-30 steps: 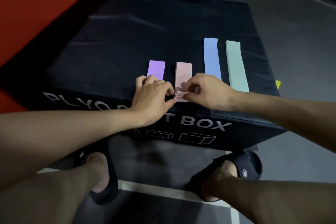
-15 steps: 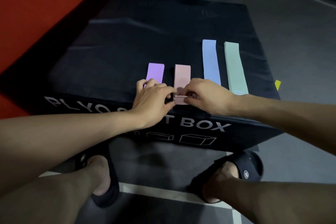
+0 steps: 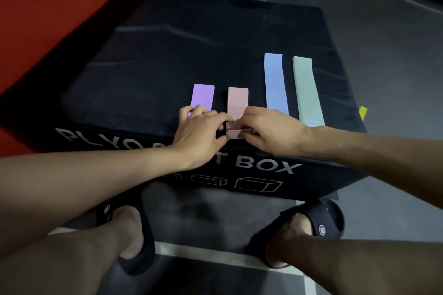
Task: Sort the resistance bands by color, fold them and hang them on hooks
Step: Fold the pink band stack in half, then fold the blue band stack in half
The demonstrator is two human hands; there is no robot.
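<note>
On the box [image 3: 167,55], both hands pinch the pink band's [image 3: 237,103] near end: left hand [image 3: 201,132], right hand [image 3: 271,129]. Folding well likely means aligning edges squarely before pressing flat.

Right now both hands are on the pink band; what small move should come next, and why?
Probably press the pink band flat at its near end: both hands pinch stacked layers there, so the fold looks unfinished. The blue band and green band still lie full length.
</note>
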